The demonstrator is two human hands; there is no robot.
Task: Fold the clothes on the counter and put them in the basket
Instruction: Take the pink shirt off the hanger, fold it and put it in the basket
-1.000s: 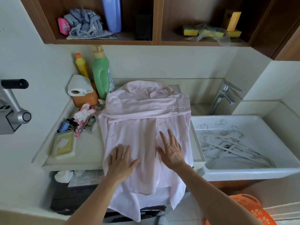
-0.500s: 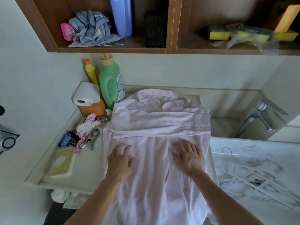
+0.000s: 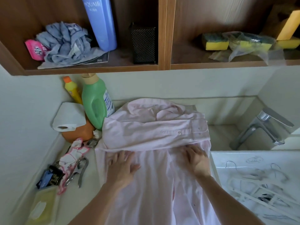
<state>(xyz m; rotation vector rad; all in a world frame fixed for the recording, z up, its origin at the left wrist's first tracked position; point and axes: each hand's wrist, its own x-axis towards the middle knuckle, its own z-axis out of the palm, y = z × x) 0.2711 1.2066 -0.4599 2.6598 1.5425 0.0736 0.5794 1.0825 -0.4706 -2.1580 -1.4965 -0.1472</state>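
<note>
Head view. Pink shirt (image 3: 146, 132) lies spread on the tabletop (image 3: 91, 177), collar toward the wall, and its lower part hangs off the front edge. One sleeve (image 3: 162, 133) is folded across the chest, cuff at the right. The shirt's lie and the fold look the same as a second ago.

Both hands have travelled up the shirt. A second ago they were low, near the front edge. Half a second ago they were midway. Now they sit just below the folded sleeve.

- Left hand (image 3: 121, 168): palm down and flat on the cloth, fingers straight and a little spread, tips at the sleeve's lower edge. It grips nothing.
- Right hand (image 3: 195, 159): also palm down, fingers extended, tips touching the sleeve's edge near the cuff. It grips nothing. Cloth is bunched in small wrinkles ahead of its fingers.

The camera has tilted up, so more of the shelf (image 3: 97, 69) shows than before.

Unmoved:
- Green bottle (image 3: 95, 101), touching the shirt's left shoulder.
- Yellow bottle (image 3: 73, 90) behind it.
- Paper roll (image 3: 68, 117) on an orange pot (image 3: 78, 132).
- Tap (image 3: 263, 127), at right.
- White hangers (image 3: 259, 184) in the sink (image 3: 230, 155), beside the shirt.
</note>
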